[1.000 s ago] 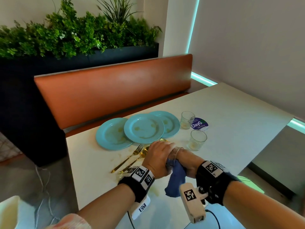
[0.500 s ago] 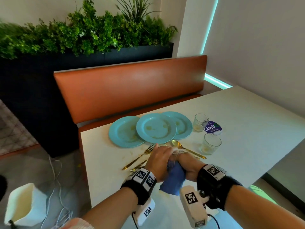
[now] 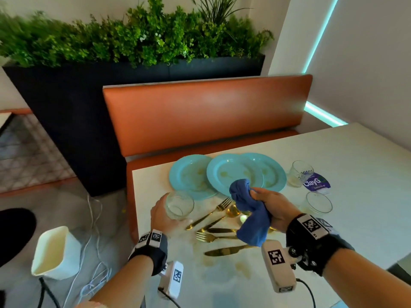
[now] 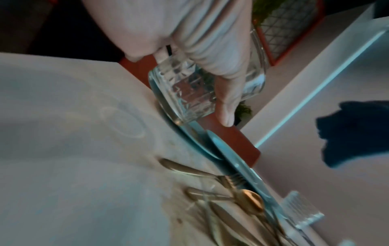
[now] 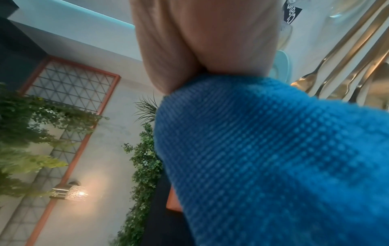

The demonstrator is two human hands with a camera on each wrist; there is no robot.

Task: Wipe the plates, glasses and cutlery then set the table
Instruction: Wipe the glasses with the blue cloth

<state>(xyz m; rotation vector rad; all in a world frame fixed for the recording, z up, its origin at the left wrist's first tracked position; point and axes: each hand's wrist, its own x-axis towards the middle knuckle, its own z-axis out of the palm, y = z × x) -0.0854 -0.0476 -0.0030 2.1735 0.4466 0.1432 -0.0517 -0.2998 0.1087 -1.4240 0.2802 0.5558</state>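
Observation:
My left hand (image 3: 165, 215) grips a clear cut glass (image 3: 179, 205) (image 4: 202, 93) a little above the table's left part, next to the leftmost plate. My right hand (image 3: 270, 207) holds a bunched blue cloth (image 3: 250, 215) (image 5: 273, 158) above the gold cutlery (image 3: 219, 230). Three stained turquoise plates (image 3: 231, 172) overlap at the table's far edge. Two more glasses stand on the right, one at the back (image 3: 300, 173) and one nearer (image 3: 318, 203). Forks, spoons and a knife (image 3: 226, 250) lie loose between my hands.
A purple round label (image 3: 317, 182) lies between the two right glasses. Yellowish smears mark the white table (image 3: 355, 165) near its front. An orange bench (image 3: 204, 112) backs the table, with a dark planter behind. A white bin (image 3: 55, 252) and cables sit on the floor at left.
My hands, joined over the glass and cloth, have separated. The left hand carried the glass left and the right hand pulled the cloth out to the right. The camera view swung left.

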